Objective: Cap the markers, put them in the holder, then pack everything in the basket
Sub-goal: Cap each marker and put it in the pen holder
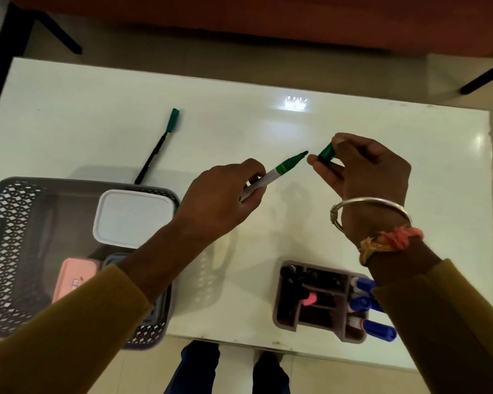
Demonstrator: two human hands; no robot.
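On the white tabletop [268, 123], the basket [9, 211] holds boxes [133, 216] and the holder [285, 308] holds blue markers [379, 331], both partly hidden by sleeves [69, 331]. The left hand [214, 203] grips a green marker [282, 167]; the right hand [367, 169] pinches its cap [327, 152].

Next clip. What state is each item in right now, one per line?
green marker: uncapped, tip bare, held by the left hand.
green cap: off the marker, pinched by the right hand near the tip.
teal-capped pen: lying on the table, untouched.
holder: on the table, blue-capped markers in it.
basket: on the table, white box inside, lid on.
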